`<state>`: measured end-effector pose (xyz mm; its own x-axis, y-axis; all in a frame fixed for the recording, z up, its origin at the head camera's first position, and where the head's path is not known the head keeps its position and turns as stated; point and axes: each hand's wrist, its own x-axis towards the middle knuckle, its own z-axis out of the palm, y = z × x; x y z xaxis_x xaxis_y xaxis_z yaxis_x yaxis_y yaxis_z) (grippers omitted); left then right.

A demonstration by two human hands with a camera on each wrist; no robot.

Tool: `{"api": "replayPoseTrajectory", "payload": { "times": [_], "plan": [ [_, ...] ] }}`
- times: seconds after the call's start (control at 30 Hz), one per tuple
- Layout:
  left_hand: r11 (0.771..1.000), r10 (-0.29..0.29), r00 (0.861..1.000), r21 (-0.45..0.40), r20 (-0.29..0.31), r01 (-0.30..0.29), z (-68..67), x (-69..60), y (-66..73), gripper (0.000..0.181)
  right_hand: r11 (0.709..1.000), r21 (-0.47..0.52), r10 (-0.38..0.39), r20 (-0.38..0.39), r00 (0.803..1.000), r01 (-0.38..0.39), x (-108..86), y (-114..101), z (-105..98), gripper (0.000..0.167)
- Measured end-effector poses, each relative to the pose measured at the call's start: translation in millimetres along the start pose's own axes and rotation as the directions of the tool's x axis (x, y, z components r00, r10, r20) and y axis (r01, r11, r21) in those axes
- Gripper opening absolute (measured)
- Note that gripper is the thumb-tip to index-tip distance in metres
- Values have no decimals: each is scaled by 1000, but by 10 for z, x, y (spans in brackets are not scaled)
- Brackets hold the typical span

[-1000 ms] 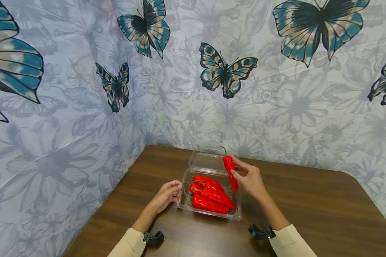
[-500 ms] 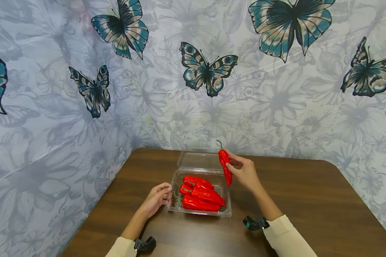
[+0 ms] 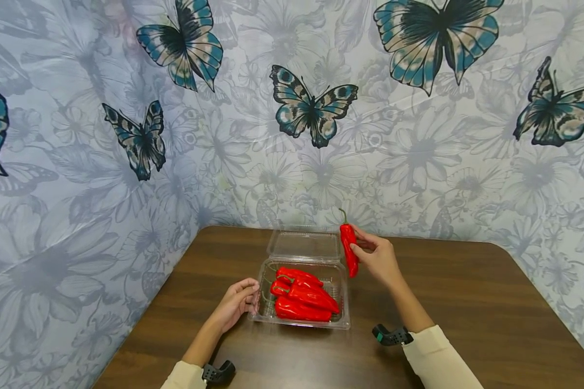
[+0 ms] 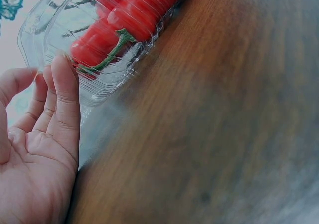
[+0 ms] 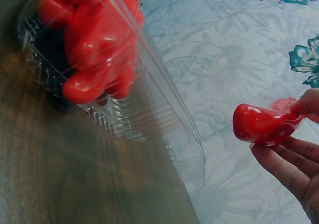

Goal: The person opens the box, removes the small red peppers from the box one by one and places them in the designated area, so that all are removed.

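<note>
A clear plastic clamshell box (image 3: 340,319) stands on the table with its lid (image 3: 305,244) folded back. Several red peppers (image 3: 306,294) with green stems lie inside it. My left hand (image 3: 236,302) pinches the box's left rim between thumb and fingers; in the left wrist view the fingertips (image 4: 62,67) meet the plastic edge. Above the box's back right corner, my right hand (image 3: 378,259) holds one red pepper (image 3: 349,249) upright, stem on top. The right wrist view shows this pepper's lower end (image 5: 259,124) between thumb and fingers, apart from the box.
The brown wooden table (image 3: 448,302) reaches out on both sides of the box. Behind it hangs a pale floral backdrop (image 3: 409,178) printed with butterflies. A black wrist band (image 3: 391,335) sits on the right wrist, and another (image 3: 219,371) on the left.
The view has swung to the right. My right hand has lifted the pepper a little and carried it rightward, off from over the box. My left hand keeps its grip on the rim.
</note>
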<state>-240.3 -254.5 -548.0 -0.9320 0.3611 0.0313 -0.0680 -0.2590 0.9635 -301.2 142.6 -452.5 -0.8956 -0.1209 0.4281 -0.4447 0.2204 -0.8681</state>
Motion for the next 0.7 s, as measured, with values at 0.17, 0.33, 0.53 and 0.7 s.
{"api": "replayPoseTrajectory", "payload": {
  "times": [0.17, 0.33, 0.53, 0.7],
  "plan": [
    [1000, 5, 1000, 1, -4, -5, 0, -4, -5, 11, 999, 15, 33, -18, 999, -33, 9, 14, -48, 47],
    [1000, 5, 1000, 10, 0, -5, -4, 13, 7, 10, 997, 46, 67, -48, 997, -65, 20, 33, -113, 45],
    [1000, 0, 1000, 13, 4, 0, -5, 7, 16, 9, 993, 60, 103, -39, 994, -101, 1, -136, -196, 47],
    [1000, 0, 1000, 6, 4, 0, -4, 1, -2, 9, 990, 58, 134, -33, 990, -132, -1, -178, -260, 48]
  ]
}}
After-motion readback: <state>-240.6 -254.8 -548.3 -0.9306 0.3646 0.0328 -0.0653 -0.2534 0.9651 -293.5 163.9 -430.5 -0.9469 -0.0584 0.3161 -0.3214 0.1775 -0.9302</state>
